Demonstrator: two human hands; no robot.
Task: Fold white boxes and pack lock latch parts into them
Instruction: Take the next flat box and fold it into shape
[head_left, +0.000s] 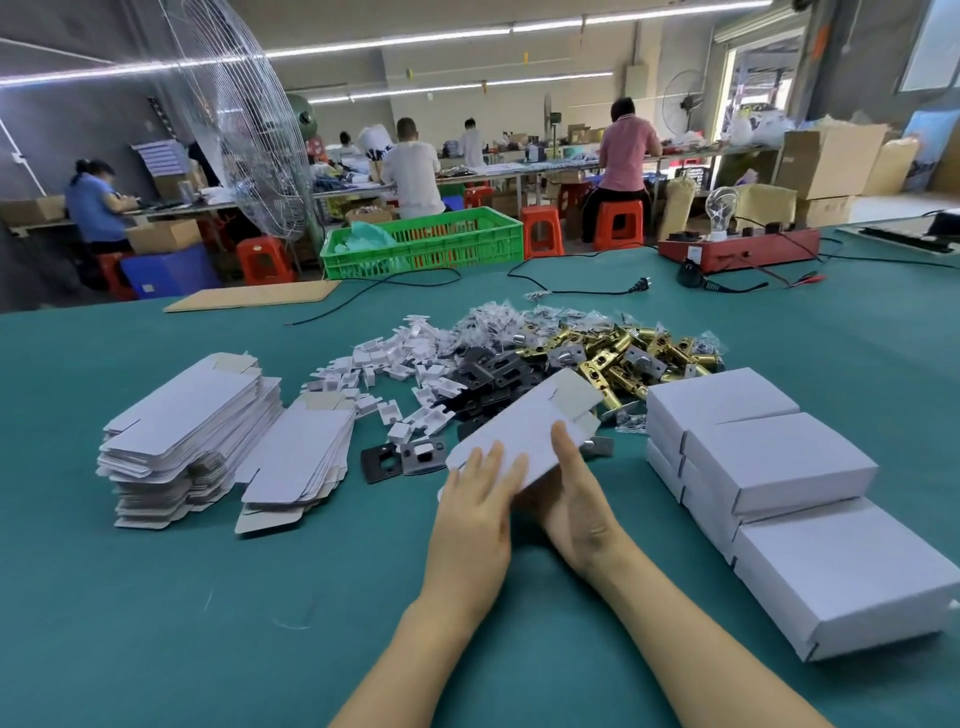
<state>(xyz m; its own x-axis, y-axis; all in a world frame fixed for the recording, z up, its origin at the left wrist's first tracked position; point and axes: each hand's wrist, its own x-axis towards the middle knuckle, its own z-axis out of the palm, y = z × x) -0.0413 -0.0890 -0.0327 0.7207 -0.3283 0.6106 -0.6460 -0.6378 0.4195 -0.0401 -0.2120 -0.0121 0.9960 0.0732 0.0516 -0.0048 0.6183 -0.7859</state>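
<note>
A flat white box blank (524, 421) is tilted up above the green table, held between both hands. My left hand (480, 499) lies on its near end with fingers straight. My right hand (574, 499) cups the blank from below and the right, thumb on its top face. Behind it lies a pile of brass latch bolts (618, 358), dark strike plates (488, 379), small white card inserts (384, 364) and bagged screws (498, 322). Two loose plates (405, 457) lie just left of my hands.
Two stacks of flat box blanks (197, 436) stand at the left. Folded white boxes (779, 467) are stacked along the right. Farther back are a cardboard sheet (254, 296), black cables (571, 280), a red tester box (737, 249) and a green crate (426, 239).
</note>
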